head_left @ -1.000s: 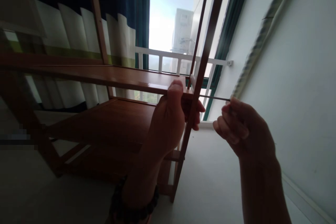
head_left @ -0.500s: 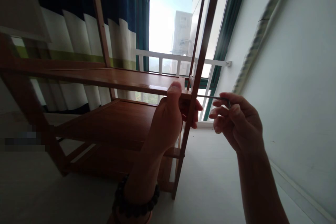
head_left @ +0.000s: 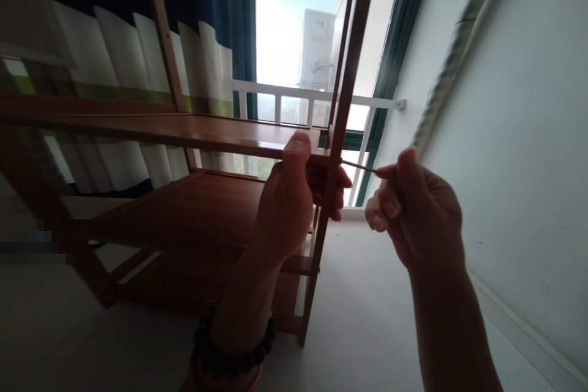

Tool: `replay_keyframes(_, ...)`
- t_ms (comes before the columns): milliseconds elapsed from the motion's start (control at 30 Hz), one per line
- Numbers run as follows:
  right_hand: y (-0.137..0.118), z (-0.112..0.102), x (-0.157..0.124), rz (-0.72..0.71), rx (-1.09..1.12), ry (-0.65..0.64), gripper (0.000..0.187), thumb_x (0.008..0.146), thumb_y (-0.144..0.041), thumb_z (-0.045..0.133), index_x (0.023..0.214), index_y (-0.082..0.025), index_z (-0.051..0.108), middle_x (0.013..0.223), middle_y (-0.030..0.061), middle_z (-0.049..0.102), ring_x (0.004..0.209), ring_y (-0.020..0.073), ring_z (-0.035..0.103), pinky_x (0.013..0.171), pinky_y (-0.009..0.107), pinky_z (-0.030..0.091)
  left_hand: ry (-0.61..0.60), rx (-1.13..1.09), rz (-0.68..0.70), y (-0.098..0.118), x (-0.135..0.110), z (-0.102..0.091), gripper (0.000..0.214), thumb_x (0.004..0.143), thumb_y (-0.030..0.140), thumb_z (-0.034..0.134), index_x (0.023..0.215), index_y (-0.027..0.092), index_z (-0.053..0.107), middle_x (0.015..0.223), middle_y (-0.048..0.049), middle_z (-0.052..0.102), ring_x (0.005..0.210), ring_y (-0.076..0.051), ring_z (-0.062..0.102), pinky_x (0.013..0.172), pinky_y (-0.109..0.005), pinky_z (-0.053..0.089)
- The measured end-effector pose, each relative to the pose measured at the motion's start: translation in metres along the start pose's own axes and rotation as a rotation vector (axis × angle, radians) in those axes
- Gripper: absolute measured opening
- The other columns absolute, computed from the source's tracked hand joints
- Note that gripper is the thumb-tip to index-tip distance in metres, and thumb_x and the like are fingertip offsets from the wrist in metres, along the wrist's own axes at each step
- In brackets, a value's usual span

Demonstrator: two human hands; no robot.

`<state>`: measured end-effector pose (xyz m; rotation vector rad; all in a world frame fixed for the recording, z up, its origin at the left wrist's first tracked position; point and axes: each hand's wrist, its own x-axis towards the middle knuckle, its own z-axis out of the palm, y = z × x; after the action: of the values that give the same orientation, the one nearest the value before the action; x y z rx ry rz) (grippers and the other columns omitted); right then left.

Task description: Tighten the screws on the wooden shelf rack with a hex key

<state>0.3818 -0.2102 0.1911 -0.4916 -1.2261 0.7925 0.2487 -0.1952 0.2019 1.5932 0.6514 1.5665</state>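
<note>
A brown wooden shelf rack with several boards stands on the floor in front of me. My left hand grips the near right corner of its upper board, thumb on top, fingers curled underneath next to the upright post. A dark bead bracelet sits on that wrist. My right hand is closed on a thin metal hex key whose long end runs level into the outer side of the post at board height.
A white wall rises close on the right. Behind the rack hang blue, white and green striped curtains, and a window with a white railing. Pale floor spreads below.
My right hand has turned on the hex key, fingers rolling from spread above it to curled down around it. The left hand keeps its grip on the board corner.
</note>
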Motion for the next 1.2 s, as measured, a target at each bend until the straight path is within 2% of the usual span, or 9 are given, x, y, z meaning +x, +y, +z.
replay_keyframes(100, 0.000, 0.000, 0.003, 0.162, 0.147, -0.071, 0.031, 0.081, -0.042, 0.061, 0.065, -0.016, 0.058, 0.038, -0.0096, 0.039, 0.026, 0.0050, 0.042, 0.028, 0.017, 0.033, 0.002, 0.010, 0.003, 0.000, 0.000, 0.000, 0.073, 0.087, 0.065, 0.011, 0.063, 0.018, 0.060, 0.047, -0.0033, 0.054, 0.043, -0.015, 0.055, 0.042, -0.027, 0.044)
replay_keyframes(200, 0.003, 0.001, 0.005, 0.200, 0.226, -0.095, 0.022, 0.083, -0.038, 0.060, 0.073, -0.019, 0.058, 0.048, -0.0090, 0.048, 0.029, 0.0041, 0.044, 0.028, 0.016, 0.035, -0.011, 0.022, -0.004, 0.001, 0.000, 0.000, 0.074, 0.087, 0.065, 0.010, 0.066, 0.017, 0.062, 0.046, -0.0034, 0.054, 0.044, -0.016, 0.055, 0.043, -0.027, 0.044)
replay_keyframes(333, 0.009, -0.003, 0.006, -0.016, 0.084, -0.056, 0.014, 0.085, -0.036, 0.058, 0.086, -0.023, 0.061, 0.067, -0.0062, 0.060, 0.041, 0.0050, 0.056, 0.036, 0.016, 0.045, -0.016, 0.039, -0.022, 0.001, 0.000, -0.001, 0.075, 0.085, 0.066, 0.011, 0.072, 0.016, 0.065, 0.045, -0.0037, 0.055, 0.043, -0.016, 0.054, 0.045, -0.027, 0.044)
replay_keyframes(500, 0.008, -0.012, 0.006, -0.174, -0.180, -0.010, 0.024, 0.083, -0.040, 0.060, 0.074, -0.017, 0.064, 0.060, -0.0009, 0.065, 0.047, 0.0105, 0.063, 0.042, 0.021, 0.051, -0.019, 0.016, -0.040, 0.000, 0.000, -0.001, 0.074, 0.085, 0.066, 0.013, 0.071, 0.016, 0.065, 0.044, -0.0035, 0.054, 0.043, -0.016, 0.054, 0.045, -0.027, 0.043)
replay_keyframes(733, -0.011, -0.005, -0.007, 0.124, -0.134, -0.155, 0.044, 0.086, -0.050, 0.050, 0.056, -0.017, 0.052, 0.034, -0.0064, 0.042, 0.026, 0.0087, 0.046, 0.026, 0.019, 0.037, -0.024, -0.001, -0.048, 0.001, 0.000, -0.002, 0.071, 0.086, 0.065, 0.014, 0.065, 0.017, 0.061, 0.045, -0.0036, 0.056, 0.043, -0.015, 0.054, 0.045, -0.026, 0.044)
replay_keyframes(800, -0.012, -0.002, -0.009, 0.070, -0.159, -0.147, 0.042, 0.088, -0.046, 0.048, 0.057, -0.018, 0.052, 0.039, -0.0049, 0.049, 0.032, 0.0091, 0.051, 0.032, 0.020, 0.043, -0.024, -0.008, -0.048, 0.001, -0.001, -0.001, 0.071, 0.086, 0.065, 0.014, 0.065, 0.016, 0.061, 0.045, -0.0033, 0.055, 0.043, -0.015, 0.054, 0.045, -0.026, 0.044)
replay_keyframes(933, -0.013, -0.004, -0.009, -0.247, -0.319, -0.077, 0.013, 0.089, -0.028, 0.053, 0.087, -0.020, 0.063, 0.067, -0.0012, 0.066, 0.061, 0.0120, 0.065, 0.059, 0.027, 0.057, -0.037, -0.032, -0.053, 0.002, 0.000, -0.001, 0.070, 0.087, 0.063, 0.015, 0.067, 0.016, 0.062, 0.044, -0.0029, 0.055, 0.042, -0.014, 0.054, 0.045, -0.026, 0.044)
replay_keyframes(1067, -0.014, -0.016, -0.005, -0.243, -0.313, -0.259, 0.019, 0.091, -0.021, 0.050, 0.103, -0.024, 0.064, 0.097, 0.0028, 0.070, 0.093, 0.0191, 0.067, 0.077, 0.037, 0.057, -0.045, -0.025, -0.067, 0.002, 0.000, -0.002, 0.070, 0.086, 0.064, 0.015, 0.067, 0.016, 0.062, 0.045, -0.0033, 0.056, 0.044, -0.015, 0.055, 0.046, -0.026, 0.044)
replay_keyframes(1200, -0.005, -0.029, 0.002, -0.329, -0.258, -0.257, 0.024, 0.085, -0.022, 0.059, 0.108, -0.025, 0.066, 0.097, 0.0027, 0.072, 0.093, 0.0208, 0.068, 0.080, 0.040, 0.058, -0.050, -0.030, -0.054, 0.002, -0.002, -0.002, 0.071, 0.086, 0.066, 0.015, 0.063, 0.017, 0.061, 0.046, -0.0035, 0.056, 0.042, -0.014, 0.053, 0.046, -0.026, 0.044)
